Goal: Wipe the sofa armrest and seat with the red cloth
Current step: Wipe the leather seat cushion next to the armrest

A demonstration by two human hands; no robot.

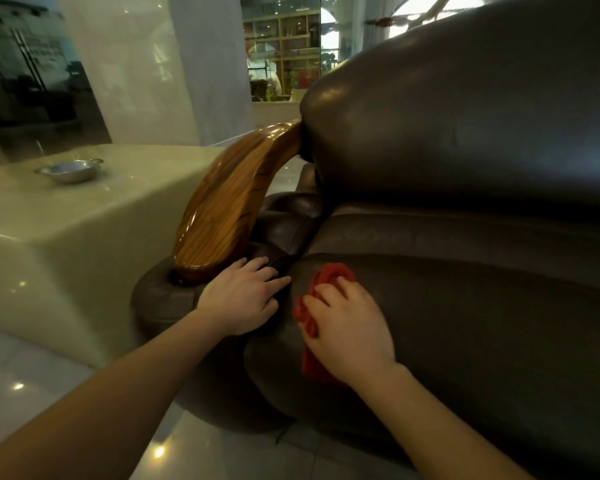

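A dark brown leather sofa fills the right side, with its seat cushion in front of me. Its armrest is padded leather topped by a curved glossy wooden rail. My right hand presses the red cloth flat onto the left part of the seat; cloth shows beyond my fingertips and under my palm. Fingers spread, my left hand rests flat on the leather armrest just in front of the wooden rail's lower end and holds nothing.
A pale glossy stone side table stands left of the armrest, with a small metal dish on it. Shiny white tiled floor lies below. The sofa backrest rises behind the seat.
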